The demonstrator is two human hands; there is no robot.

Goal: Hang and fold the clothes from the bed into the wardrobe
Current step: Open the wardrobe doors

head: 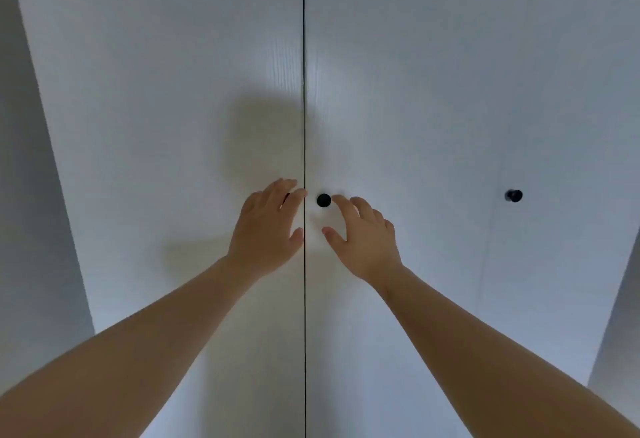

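Partly hidden left knob under left hand, hold unclear; right hand spread, empty, beside middle knob.

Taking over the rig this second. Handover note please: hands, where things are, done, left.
Left hand: open, fingers at the left white wardrobe door by the centre seam. A dark spot under them may be a knob, but I cannot tell.
Right hand: open, index tip beside the round black knob on the right white door, not gripping it.
A second black knob sits further right.
Done: nothing visible; the doors are shut.
Left: open the doors, then hang and fold the clothes. Bed and clothes are out of view.
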